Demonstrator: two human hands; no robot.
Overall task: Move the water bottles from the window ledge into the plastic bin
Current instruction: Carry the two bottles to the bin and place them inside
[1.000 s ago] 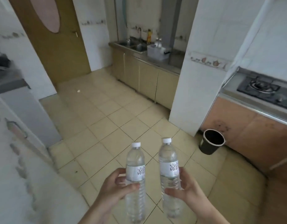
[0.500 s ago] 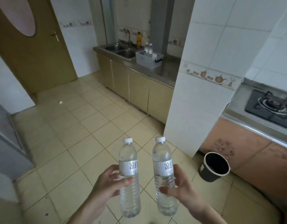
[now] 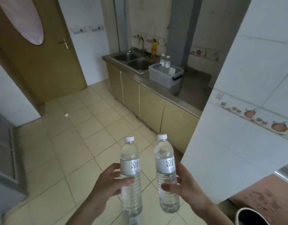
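Holding one bottle in each hand, we stand on the tiled floor [image 3: 85, 143] facing the counter [image 3: 193, 93]. Our left hand [image 3: 110, 182] wraps the left bottle [image 3: 131, 176] just below its label, thumb across the front and fingers curled behind. Our right hand [image 3: 183, 184] grips the right bottle [image 3: 166, 174] the same way, thumb in front, fingers around the far side. Both bottles are upright, capped in white, near each other but not touching.

The bin [image 3: 164, 77] sits on the counter just right of the sink [image 3: 133, 60], well apart from our hands. Two bottles in the bin [image 3: 165, 62] stand upright, side by side, with their necks above the rim.

A brown door [image 3: 42, 62] is at left. A dark bucket [image 3: 252, 216] stands on the floor at the lower right.
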